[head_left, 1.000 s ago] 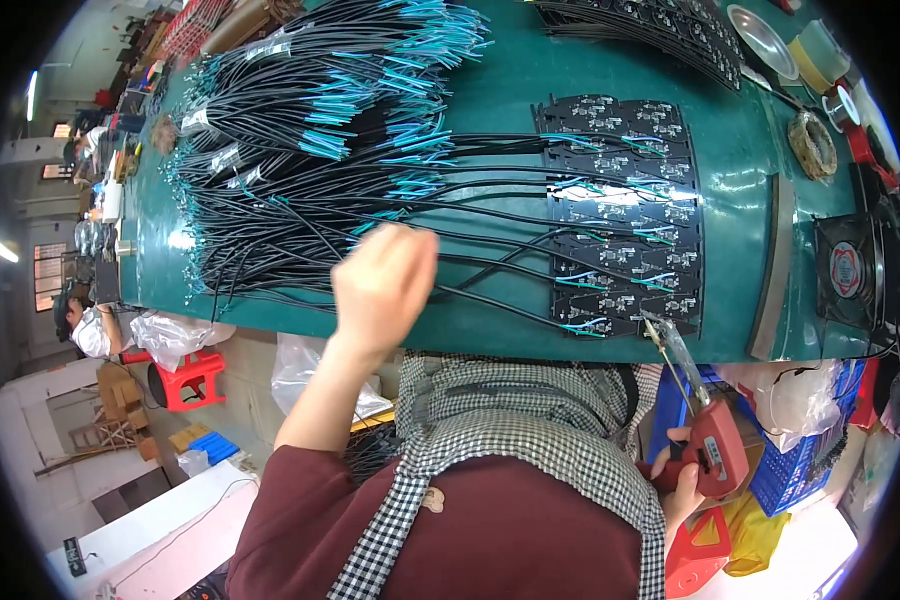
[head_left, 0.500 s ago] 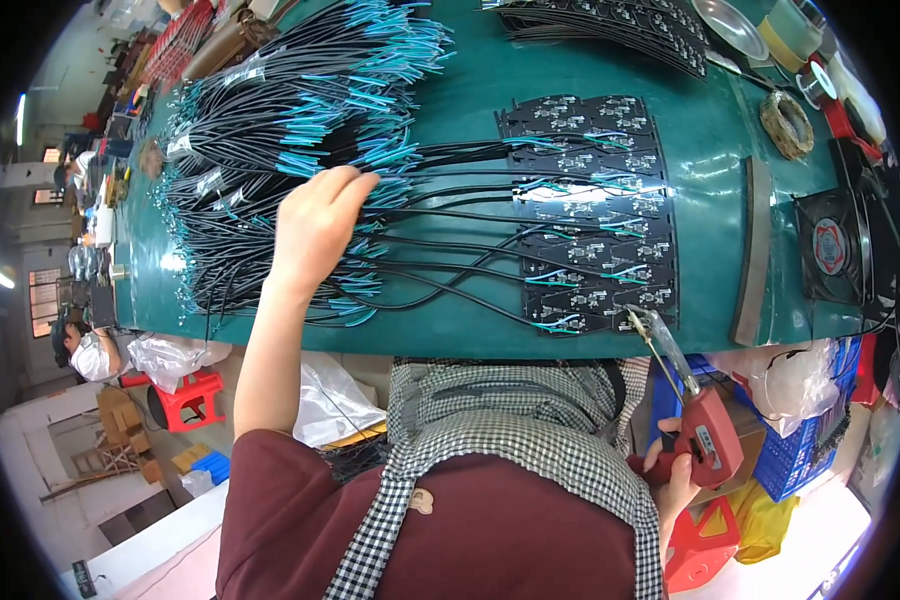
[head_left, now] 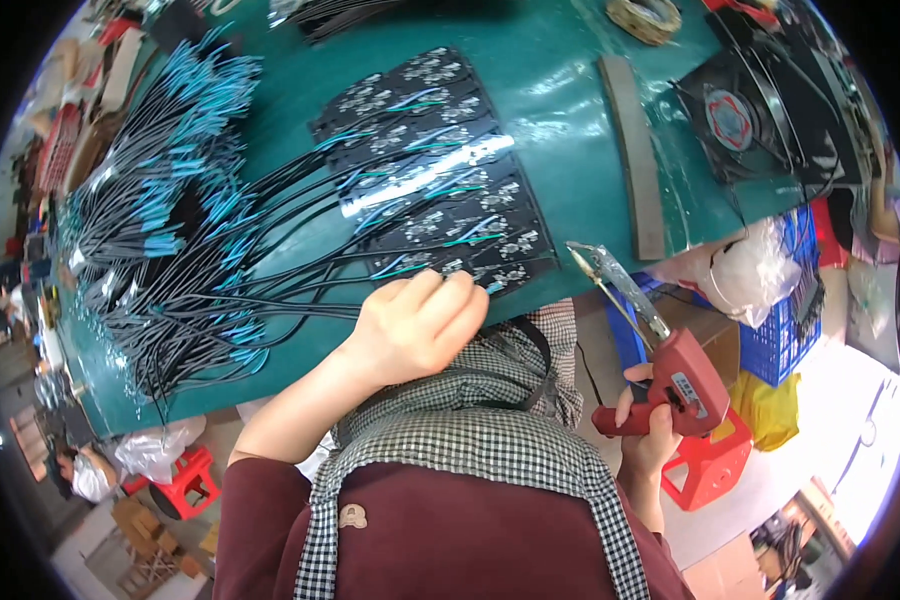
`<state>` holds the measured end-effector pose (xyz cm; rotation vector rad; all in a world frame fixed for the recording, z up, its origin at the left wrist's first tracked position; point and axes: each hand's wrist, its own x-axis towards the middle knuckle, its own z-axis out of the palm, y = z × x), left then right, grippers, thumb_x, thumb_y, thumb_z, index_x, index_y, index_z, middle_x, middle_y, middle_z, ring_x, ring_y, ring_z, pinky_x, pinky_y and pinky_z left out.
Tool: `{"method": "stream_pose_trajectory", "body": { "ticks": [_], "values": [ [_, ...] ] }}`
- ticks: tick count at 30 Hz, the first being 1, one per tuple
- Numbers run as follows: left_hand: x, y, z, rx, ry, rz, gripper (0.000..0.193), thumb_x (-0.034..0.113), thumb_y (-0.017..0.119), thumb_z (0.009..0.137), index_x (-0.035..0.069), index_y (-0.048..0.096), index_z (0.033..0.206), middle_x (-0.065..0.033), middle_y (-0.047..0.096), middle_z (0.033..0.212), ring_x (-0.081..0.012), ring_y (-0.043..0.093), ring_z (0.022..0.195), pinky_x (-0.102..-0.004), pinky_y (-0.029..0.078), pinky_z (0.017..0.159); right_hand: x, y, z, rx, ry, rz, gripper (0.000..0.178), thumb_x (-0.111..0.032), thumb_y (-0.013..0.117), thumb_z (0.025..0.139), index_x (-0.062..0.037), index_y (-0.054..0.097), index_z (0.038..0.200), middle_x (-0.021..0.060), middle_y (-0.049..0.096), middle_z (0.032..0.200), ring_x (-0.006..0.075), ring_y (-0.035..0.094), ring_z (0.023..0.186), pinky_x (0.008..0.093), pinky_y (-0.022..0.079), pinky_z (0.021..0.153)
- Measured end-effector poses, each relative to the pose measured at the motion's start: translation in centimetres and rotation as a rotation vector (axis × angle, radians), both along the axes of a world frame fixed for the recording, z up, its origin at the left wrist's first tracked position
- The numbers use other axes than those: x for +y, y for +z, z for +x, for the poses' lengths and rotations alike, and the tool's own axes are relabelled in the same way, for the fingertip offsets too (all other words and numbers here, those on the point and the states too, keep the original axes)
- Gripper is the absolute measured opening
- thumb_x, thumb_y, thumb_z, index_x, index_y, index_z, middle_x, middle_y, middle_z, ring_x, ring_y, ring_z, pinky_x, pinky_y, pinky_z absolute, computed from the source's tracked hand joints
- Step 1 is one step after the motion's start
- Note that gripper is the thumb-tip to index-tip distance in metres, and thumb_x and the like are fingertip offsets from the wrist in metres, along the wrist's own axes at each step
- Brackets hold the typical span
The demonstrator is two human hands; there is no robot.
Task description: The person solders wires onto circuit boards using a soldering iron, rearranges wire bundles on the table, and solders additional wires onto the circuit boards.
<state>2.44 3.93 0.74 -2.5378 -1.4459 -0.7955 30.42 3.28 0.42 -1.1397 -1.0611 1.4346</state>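
My left hand [head_left: 420, 328] is closed at the near edge of a black circuit board panel [head_left: 445, 72]. A black cable [head_left: 315, 311] runs into its fingers from the left, and a small teal wire tip [head_left: 495, 287] shows just past the fingertips on the board. My curled fingers hide the rest of that cable. Other black cables lie across the panel with blue, green and white wire ends on its rows. My right hand [head_left: 654, 448] is wrapped round the grip of a red soldering gun [head_left: 698, 385]. Its metal tip [head_left: 576, 254] points up-left, near the panel's lower right corner, apart from it.
A large heap of black cables with teal ends [head_left: 160, 190] covers the table's left side. Right of the panel lie a grey bar [head_left: 634, 160] and a black fan [head_left: 735, 120]. Below the table edge stand a blue crate [head_left: 770, 345] and a red stool [head_left: 705, 470].
My left hand has moved from the cable heap rightward and nearer, to the panel's near edge, bringing a cable. The view has shifted and turned. The soldering gun stays in my right hand.
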Motion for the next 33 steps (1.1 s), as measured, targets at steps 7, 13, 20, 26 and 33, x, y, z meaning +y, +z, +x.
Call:
{"method": "stream_pose_trajectory", "body": {
  "ticks": [7,13,20,26,33],
  "values": [
    [1.7,-1.1,1.3,0.006,0.033,0.003,0.034,0.008,0.058,0.056,0.0,0.064,0.089,-0.0065,0.055,0.078,-0.0186,0.057,0.069,-0.0266,0.047,0.055,-0.9,-0.1,1.0,0.025,0.047,-0.147,0.065,-0.037,0.064,0.078,0.0019,0.037,0.122,0.022,0.055,0.097,0.0163,0.05,0.051,0.0244,0.042,0.042],
    [1.9,-1.3,1.8,0.008,-0.004,-0.014,0.034,0.008,0.058,0.056,0.0,0.064,0.088,-0.0051,0.055,0.077,-0.0179,0.056,0.068,-0.0267,0.047,0.054,-0.6,-0.5,1.1,0.043,0.136,-0.279,0.072,-0.038,0.069,0.074,0.0039,0.038,0.123,0.0204,0.056,0.097,0.0172,0.052,0.052,0.0253,0.042,0.043],
    [2.0,-1.2,1.8,0.061,0.028,-0.093,0.035,0.009,0.058,0.057,0.001,0.064,0.09,-0.004,0.051,0.073,-0.0176,0.055,0.067,-0.0272,0.046,0.056,-0.2,-0.1,0.5,0.08,0.137,-0.238,0.062,-0.034,0.07,0.075,0.0038,0.046,0.118,0.0164,0.06,0.095,0.0136,0.054,0.059,0.023,0.042,0.048],
    [2.1,-1.5,1.8,0.045,0.031,-0.055,0.034,0.01,0.058,0.057,0.001,0.064,0.09,-0.0038,0.051,0.074,-0.0183,0.055,0.069,-0.0278,0.047,0.058,-0.3,-0.3,0.6,0.1,0.234,-0.267,0.056,-0.031,0.069,0.077,0.0025,0.048,0.115,0.0106,0.059,0.09,0.0128,0.053,0.061,0.0238,0.042,0.053],
    [2.1,-1.5,1.8,0.032,0.03,-0.084,0.034,0.01,0.058,0.058,0.001,0.064,0.09,-0.0046,0.052,0.076,-0.0198,0.055,0.071,-0.0288,0.047,0.06,-0.8,-1.3,1.1,0.066,0.252,-0.269,0.053,-0.025,0.07,0.075,0.0028,0.049,0.115,0.0089,0.058,0.084,0.0118,0.053,0.062,0.0249,0.043,0.056]
  ]
}}
